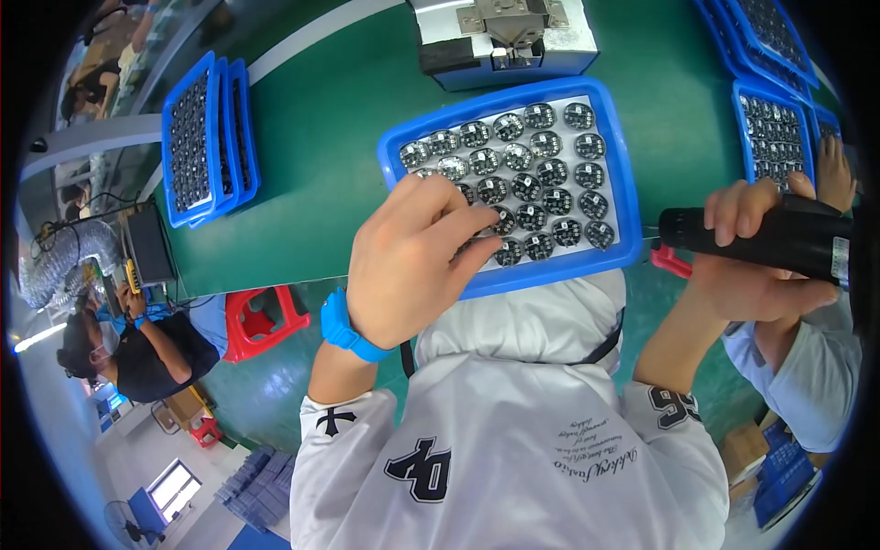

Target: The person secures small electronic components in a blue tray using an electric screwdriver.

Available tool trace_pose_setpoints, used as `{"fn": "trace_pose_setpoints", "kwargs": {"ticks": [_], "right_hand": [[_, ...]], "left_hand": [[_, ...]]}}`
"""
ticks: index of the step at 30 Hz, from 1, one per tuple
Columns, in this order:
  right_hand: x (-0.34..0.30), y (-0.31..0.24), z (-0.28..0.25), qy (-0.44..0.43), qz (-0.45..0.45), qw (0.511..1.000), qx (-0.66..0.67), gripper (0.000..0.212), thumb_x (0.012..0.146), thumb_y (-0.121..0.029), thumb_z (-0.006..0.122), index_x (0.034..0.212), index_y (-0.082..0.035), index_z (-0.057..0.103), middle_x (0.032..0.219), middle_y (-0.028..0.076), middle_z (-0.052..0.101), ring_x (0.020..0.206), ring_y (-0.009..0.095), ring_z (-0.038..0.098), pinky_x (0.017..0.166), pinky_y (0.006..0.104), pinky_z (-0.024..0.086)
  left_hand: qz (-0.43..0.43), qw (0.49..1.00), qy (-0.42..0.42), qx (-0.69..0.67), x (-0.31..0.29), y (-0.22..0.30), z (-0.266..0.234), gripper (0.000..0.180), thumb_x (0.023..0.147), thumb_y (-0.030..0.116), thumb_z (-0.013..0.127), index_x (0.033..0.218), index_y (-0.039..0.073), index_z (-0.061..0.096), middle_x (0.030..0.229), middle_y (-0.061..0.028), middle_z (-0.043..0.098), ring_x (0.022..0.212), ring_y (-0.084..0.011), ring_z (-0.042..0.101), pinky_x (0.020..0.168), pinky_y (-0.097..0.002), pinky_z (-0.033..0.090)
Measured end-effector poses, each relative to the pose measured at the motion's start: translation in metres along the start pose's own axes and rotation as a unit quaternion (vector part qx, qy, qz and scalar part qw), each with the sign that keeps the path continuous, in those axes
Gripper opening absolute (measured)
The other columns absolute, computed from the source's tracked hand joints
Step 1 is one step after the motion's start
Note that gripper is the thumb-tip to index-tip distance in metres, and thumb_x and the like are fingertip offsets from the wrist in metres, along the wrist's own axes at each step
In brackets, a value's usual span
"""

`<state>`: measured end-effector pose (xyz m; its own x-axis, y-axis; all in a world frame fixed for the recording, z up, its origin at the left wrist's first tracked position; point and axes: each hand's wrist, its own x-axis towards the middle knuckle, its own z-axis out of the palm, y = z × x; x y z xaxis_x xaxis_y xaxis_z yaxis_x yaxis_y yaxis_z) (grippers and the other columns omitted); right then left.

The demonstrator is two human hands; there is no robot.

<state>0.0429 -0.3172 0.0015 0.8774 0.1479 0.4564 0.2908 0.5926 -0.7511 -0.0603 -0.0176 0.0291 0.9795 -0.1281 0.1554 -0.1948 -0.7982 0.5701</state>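
A blue tray [627,174] lies on the green table with rows of small round black circuit boards [531,217] on a white liner. My left hand [412,252], with a blue wristband [353,332], reaches over the tray's near left part. Its thumb and forefinger close in a pinch at a round circuit board [501,220], partly hidden by the fingers. My right hand [747,247] grips a black electric screwdriver [697,231] to the right of the tray. The thin tip of the tool points left, close to the tray's rim.
Beyond the tray stands a metal fixture [509,41] on a white and blue base. Stacked blue trays of boards [206,137] sit at the left, and more trays [775,128] at the right. Co-workers sit at both sides; one's hand [836,174] is near the right trays. A red stool [261,325] stands left.
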Motion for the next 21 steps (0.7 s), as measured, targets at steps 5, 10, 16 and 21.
{"fn": "trace_pose_setpoints", "kwargs": {"ticks": [5, 10, 16, 21], "right_hand": [[0.001, -0.002, -0.001, 0.003, 0.01, 1.0, 0.007, 0.114, 0.084, -0.095, 0.036, 0.15, -0.002, 0.037, 0.087, 0.009, 0.057, 0.065, 0.019, 0.056, 0.063, 0.0359, 0.047], [0.001, -0.001, -0.002, -0.008, 0.0, 1.0, 0.005, 0.114, 0.084, -0.095, 0.036, 0.15, -0.002, 0.038, 0.087, 0.009, 0.057, 0.065, 0.019, 0.055, 0.063, 0.0362, 0.047], [0.001, 0.001, -0.004, -0.009, 0.004, 1.0, 0.007, 0.114, 0.084, -0.095, 0.036, 0.15, -0.003, 0.038, 0.087, 0.009, 0.057, 0.066, 0.019, 0.056, 0.063, 0.0359, 0.048], [0.002, -0.001, -0.004, -0.01, 0.005, 1.0, 0.001, 0.113, 0.084, -0.095, 0.035, 0.15, -0.003, 0.038, 0.087, 0.009, 0.057, 0.067, 0.019, 0.056, 0.063, 0.0357, 0.048]], "left_hand": [[0.018, 1.0, 0.011, -0.003, -0.001, 0.0, 0.005, 0.013, 0.074, 0.009, 0.084, 0.085, 0.008, 0.077, 0.081, -0.003, 0.059, 0.077, -0.0237, 0.058, 0.066, -0.0366, 0.05], [0.021, 1.0, 0.013, 0.001, 0.0, 0.002, 0.011, 0.012, 0.073, 0.009, 0.084, 0.081, 0.008, 0.075, 0.081, -0.0029, 0.059, 0.076, -0.0234, 0.057, 0.065, -0.0366, 0.05], [0.028, 0.998, 0.048, 0.026, -0.003, 0.001, 0.016, 0.015, 0.072, 0.009, 0.086, 0.079, 0.007, 0.073, 0.082, -0.0031, 0.059, 0.076, -0.0239, 0.058, 0.064, -0.0364, 0.05], [0.013, 1.0, 0.018, -0.008, -0.009, 0.007, 0.001, 0.026, 0.065, 0.009, 0.09, 0.088, 0.007, 0.076, 0.083, -0.0046, 0.063, 0.078, -0.0242, 0.06, 0.065, -0.0359, 0.049]]}}
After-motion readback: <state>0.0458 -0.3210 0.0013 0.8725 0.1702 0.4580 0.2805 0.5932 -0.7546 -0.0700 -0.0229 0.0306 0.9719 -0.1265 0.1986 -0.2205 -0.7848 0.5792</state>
